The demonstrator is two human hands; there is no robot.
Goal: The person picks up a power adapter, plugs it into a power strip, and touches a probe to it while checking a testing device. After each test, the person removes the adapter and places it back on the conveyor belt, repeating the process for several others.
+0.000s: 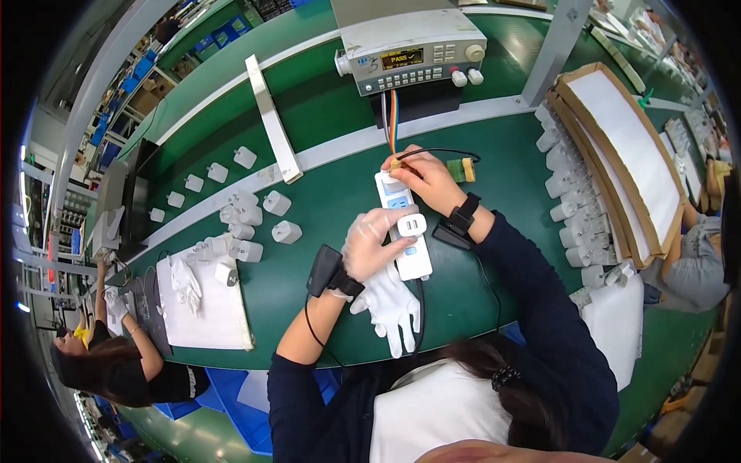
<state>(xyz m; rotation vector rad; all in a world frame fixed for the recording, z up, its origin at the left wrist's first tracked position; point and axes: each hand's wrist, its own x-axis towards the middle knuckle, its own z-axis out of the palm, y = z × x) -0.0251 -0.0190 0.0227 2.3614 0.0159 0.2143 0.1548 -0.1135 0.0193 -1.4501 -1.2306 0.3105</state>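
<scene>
A white power strip (417, 266) lies lengthwise on the green table in front of me. My left hand (369, 245), in a thin translucent glove, has thumb and fingers closed around a white two-port USB charger (411, 225) on the strip. Whether its prongs are fully seated is hidden. At the strip's far end, my bare right hand (427, 179) pinches a small yellow connector (396, 163) just above another white charger (394, 184). A black cable runs past the right fingers to a green circuit board (457, 170). A white glove (390, 310) lies below my left wrist.
Beyond the strip stands a grey bench tester (417, 50) with a lit display and ribbon wires. Several white chargers (276, 203) stand at left, others (567, 189) line the right beside cardboard trays (617, 147). A white sheet (201, 297) lies left; a co-worker (116, 355) sits beyond.
</scene>
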